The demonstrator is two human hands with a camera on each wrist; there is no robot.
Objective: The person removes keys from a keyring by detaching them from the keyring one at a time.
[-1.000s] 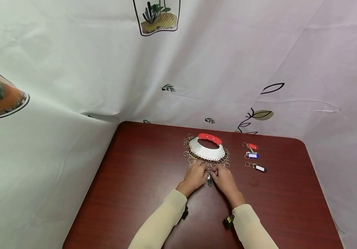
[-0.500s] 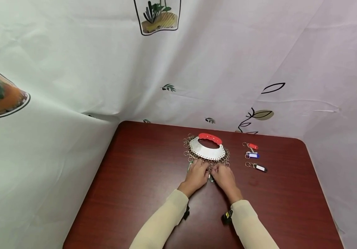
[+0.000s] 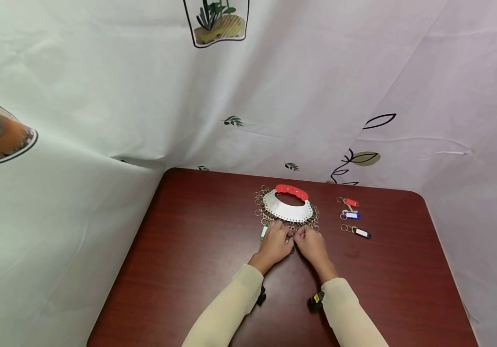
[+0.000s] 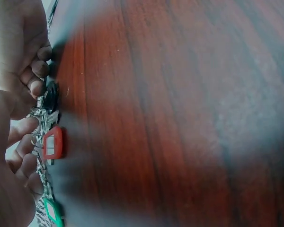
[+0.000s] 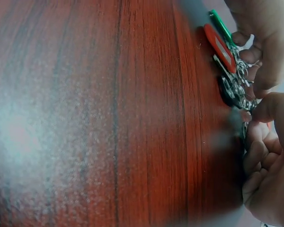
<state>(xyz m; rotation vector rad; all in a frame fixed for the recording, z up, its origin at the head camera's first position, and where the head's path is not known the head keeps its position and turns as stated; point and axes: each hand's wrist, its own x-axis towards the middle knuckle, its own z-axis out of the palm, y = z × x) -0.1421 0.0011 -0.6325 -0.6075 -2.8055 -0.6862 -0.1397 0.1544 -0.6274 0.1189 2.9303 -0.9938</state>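
Observation:
A crescent-shaped metal key holder (image 3: 282, 209) with a red grip (image 3: 292, 191) lies flat, many small rings along its curved edge. At its near edge my left hand (image 3: 275, 241) and right hand (image 3: 311, 245) meet, fingers curled, pinching a key ring (image 5: 247, 105) between them. The exact hold on the ring is partly hidden. In the left wrist view, a black key tag (image 4: 51, 97) hangs by the fingertips, and a red key tag (image 4: 54, 143) sits under my left hand. Beside that hand is a green key tag (image 3: 264, 232).
To the right on the dark red table (image 3: 396, 270) lie a red key tag (image 3: 351, 202), a blue key tag (image 3: 352, 215) and a black key tag (image 3: 362, 233) with rings. White patterned cloth (image 3: 248, 96) hangs behind the table and at its sides.
The black tag under my fingers has shifted and is now mostly hidden. My left hand has moved slightly right, and the green tag has come into view beside it. The key holder stays put.

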